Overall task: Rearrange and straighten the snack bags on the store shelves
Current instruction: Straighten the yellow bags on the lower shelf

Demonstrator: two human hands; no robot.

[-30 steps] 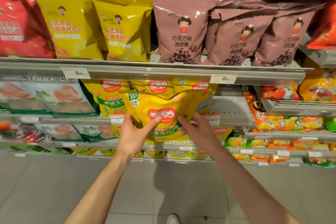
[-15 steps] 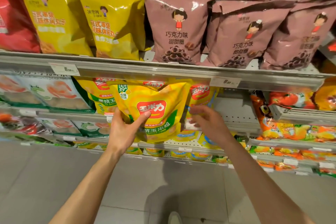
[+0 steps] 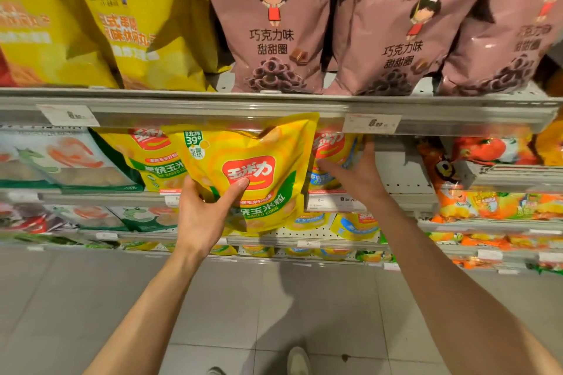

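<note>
Since a second ago the right hand [image 3: 353,173] has let go and reaches, fingers spread, to a bag behind. Left hand [image 3: 207,210] pinches the yellow corn bag [image 3: 256,161] at the middle shelf [image 3: 408,198] front edge; light, crinkly, slippery, best gripped at its lower corner.

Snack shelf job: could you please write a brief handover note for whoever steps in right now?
Left hand: grips the yellow baked-corn snack bag by its lower left corner, thumb on the red logo; the bag is tilted, off the shelf.
Right hand: open, fingers against the yellow-and-blue snack bag standing on the grey metal middle shelf.
Done: the pink chocolate-ring bags above stand upright in a row.
Left: seat the held bag upright among the matching yellow bags, then straighten the lower rows.
</note>
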